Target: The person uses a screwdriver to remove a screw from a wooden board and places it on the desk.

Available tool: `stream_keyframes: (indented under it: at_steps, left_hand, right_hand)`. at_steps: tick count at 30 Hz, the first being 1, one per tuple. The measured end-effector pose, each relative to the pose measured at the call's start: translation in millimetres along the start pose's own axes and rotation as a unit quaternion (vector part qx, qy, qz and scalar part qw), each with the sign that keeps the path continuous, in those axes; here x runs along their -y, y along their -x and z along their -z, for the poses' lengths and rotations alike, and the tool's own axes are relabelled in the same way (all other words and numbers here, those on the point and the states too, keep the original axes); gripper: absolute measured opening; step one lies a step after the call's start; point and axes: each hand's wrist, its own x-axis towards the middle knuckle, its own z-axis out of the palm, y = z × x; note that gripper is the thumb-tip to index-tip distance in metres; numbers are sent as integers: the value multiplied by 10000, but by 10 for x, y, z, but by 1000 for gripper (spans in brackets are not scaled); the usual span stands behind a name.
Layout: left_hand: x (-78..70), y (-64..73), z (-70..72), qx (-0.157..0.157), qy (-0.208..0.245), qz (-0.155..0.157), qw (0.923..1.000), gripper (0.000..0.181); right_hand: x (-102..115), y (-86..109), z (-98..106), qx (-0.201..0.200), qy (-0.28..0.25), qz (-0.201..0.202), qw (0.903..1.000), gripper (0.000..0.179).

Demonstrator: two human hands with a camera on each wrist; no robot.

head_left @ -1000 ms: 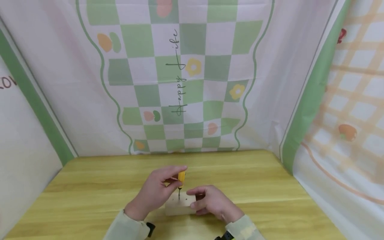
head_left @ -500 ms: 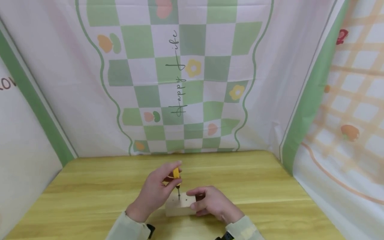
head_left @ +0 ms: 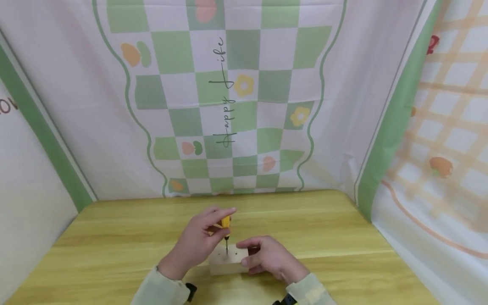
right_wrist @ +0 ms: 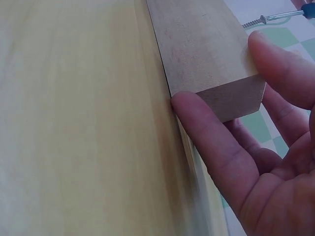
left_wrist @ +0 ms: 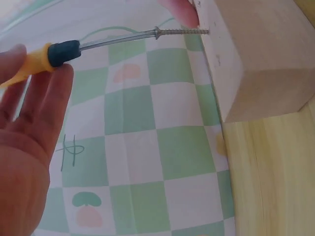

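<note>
My left hand (head_left: 192, 243) pinches the yellow handle of a screwdriver (left_wrist: 64, 52) between thumb and fingers. The screwdriver stands nearly upright over a pale wooden block (head_left: 228, 267), its tip meeting the head of a screw (left_wrist: 182, 31). In the left wrist view the screw's threaded shank stands largely out of the block, with its point at the surface or in it. Small dark holes or marks show on the same face. My right hand (head_left: 272, 258) grips the block's right end, thumb and fingers on different faces in the right wrist view (right_wrist: 275, 147).
The block lies on a wood-grain table (head_left: 126, 237) near the front. Behind it hangs a checkered green and white cloth (head_left: 244, 127), with more cloth on both sides. Dark straps show at both wrists.
The left fingers shift around the screwdriver handle, and its top end swings left and then slightly back right. The right hand and the block stay in place.
</note>
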Motion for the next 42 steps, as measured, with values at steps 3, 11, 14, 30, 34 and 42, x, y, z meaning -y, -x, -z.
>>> stream_keyframes:
  at_steps: [3,11,14,30,34,42]
  left_hand:
    - [10,9,-7,77,68,53,9999,57]
    - [-4,-8,-21,-116,-148,103,9998,61]
    - [-12,-4,-16,-232,-241,35,9994,59]
    - [15,11,2,-145,-297,-103,9994,62]
    - [22,3,11,-79,-285,-49,9995,65]
    - [22,3,18,-229,-498,-82,9985,62]
  right_hand:
    - [-7,-2,2,1,-38,-24,10000,42]
    - [-22,1,6,37,-75,28,10000,45]
    - [-26,-4,12,45,-41,8,10000,44]
    - [1,4,3,30,-7,22,10000,43]
    - [4,4,1,21,3,-25,10000,44]
    - [25,5,1,1,20,-55,10000,43]
